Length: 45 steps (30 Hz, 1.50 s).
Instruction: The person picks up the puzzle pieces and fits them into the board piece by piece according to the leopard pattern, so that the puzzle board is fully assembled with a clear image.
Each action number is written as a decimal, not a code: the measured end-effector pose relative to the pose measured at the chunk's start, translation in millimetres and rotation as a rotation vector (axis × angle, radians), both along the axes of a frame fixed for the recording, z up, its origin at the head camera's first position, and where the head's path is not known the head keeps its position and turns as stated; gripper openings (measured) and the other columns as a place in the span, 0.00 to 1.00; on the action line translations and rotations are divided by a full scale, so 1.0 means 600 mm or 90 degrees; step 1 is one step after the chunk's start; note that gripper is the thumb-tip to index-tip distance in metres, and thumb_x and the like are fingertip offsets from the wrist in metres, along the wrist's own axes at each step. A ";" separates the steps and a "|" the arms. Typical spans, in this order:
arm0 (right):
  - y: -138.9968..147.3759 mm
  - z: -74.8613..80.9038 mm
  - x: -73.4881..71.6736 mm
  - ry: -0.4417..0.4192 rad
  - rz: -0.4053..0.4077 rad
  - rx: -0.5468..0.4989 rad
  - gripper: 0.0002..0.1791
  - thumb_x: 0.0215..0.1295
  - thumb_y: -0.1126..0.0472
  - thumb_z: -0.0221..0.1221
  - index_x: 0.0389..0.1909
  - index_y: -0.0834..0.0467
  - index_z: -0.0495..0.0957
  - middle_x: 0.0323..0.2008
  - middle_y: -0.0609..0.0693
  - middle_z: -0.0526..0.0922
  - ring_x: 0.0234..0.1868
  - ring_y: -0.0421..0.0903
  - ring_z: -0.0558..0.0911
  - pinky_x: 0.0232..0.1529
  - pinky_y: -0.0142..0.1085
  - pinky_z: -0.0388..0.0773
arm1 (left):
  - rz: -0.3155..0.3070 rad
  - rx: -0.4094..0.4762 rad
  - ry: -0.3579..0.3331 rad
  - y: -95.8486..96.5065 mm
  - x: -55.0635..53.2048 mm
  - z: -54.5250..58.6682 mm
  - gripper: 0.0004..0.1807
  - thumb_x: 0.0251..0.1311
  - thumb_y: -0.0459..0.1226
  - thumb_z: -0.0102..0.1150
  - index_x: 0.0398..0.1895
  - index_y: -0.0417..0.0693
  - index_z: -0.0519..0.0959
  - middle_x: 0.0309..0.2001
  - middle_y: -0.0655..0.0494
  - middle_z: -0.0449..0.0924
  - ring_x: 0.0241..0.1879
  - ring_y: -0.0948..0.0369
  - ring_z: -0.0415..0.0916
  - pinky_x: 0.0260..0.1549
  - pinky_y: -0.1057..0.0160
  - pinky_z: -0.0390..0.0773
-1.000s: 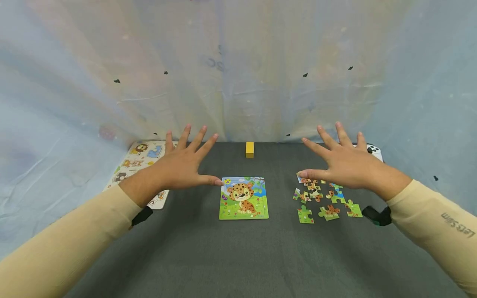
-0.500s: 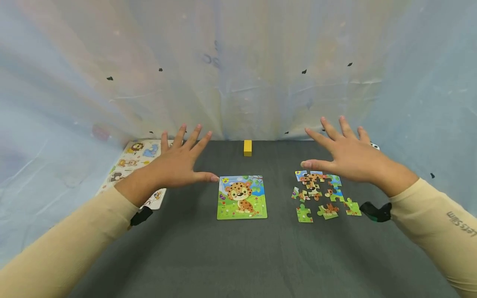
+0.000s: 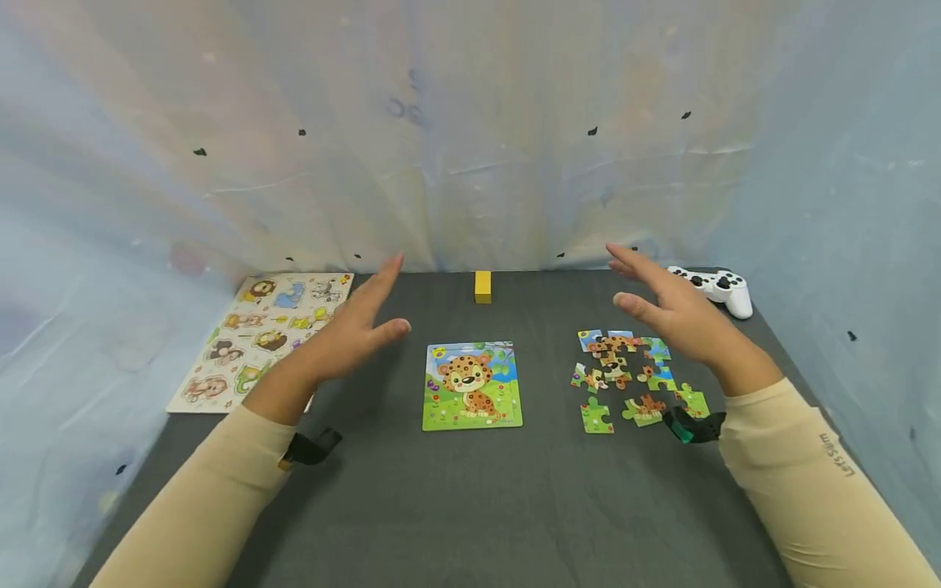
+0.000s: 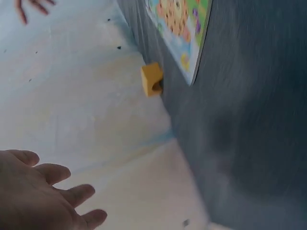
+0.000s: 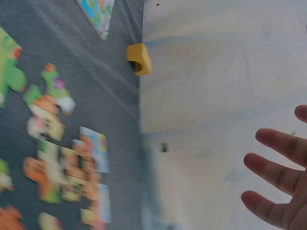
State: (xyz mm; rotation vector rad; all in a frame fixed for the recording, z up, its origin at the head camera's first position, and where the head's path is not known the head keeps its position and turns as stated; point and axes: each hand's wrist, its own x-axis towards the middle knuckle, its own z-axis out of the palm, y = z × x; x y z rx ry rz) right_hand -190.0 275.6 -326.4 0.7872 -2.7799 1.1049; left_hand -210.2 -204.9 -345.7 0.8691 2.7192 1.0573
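My left hand (image 3: 349, 333) hovers over the table with straight fingers, holding nothing, between a white animal board (image 3: 250, 339) and a square leopard picture puzzle (image 3: 472, 385). On the other side my right hand (image 3: 680, 318), also raised with fingers extended, is above and behind a group of loose jigsaw pieces (image 3: 597, 416). Those pieces carry parts of a leopard picture and lie scattered, some touching or overlapping. In the right wrist view the fingers (image 5: 276, 172) are spread and hold nothing. The left wrist view has the left hand (image 4: 38, 196) with its fingers apart.
A yellow block (image 3: 483, 287) with a curved notch stands at the table's back edge. A white game controller (image 3: 716, 290) lies at the back right, behind my right hand. Pale sheeting (image 3: 507, 147) hangs along the back and both sides of the dark table (image 3: 470, 506).
Both hands have rotated from palms-down with fingers spread to more edge-on, palms facing inward. More of the animal board and the controller has come into sight. The puzzle pieces stay put.
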 end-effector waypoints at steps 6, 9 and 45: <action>0.004 -0.084 -0.007 -0.067 0.001 -0.134 0.34 0.91 0.50 0.43 0.91 0.48 0.48 0.79 0.67 0.65 0.77 0.72 0.65 0.65 0.75 0.66 | -0.017 0.189 -0.098 -0.002 0.006 -0.072 0.60 0.71 0.79 0.38 0.92 0.57 0.33 0.89 0.49 0.28 0.85 0.40 0.31 0.76 0.28 0.40; 0.009 -0.119 -0.012 -0.062 -0.008 -0.194 0.34 0.92 0.47 0.36 0.90 0.55 0.49 0.77 0.71 0.66 0.75 0.74 0.64 0.66 0.77 0.60 | -0.034 0.263 -0.109 0.000 0.008 -0.106 0.60 0.74 0.77 0.34 0.91 0.49 0.33 0.89 0.42 0.30 0.84 0.33 0.36 0.76 0.27 0.41; 0.018 -0.260 -0.040 -0.141 -0.171 -0.111 0.31 0.78 0.57 0.69 0.74 0.64 0.71 0.64 0.63 0.77 0.63 0.61 0.76 0.58 0.56 0.76 | -0.012 -0.092 -0.065 0.036 0.019 -0.214 0.78 0.48 0.64 0.85 0.91 0.43 0.45 0.89 0.47 0.40 0.86 0.47 0.37 0.77 0.34 0.37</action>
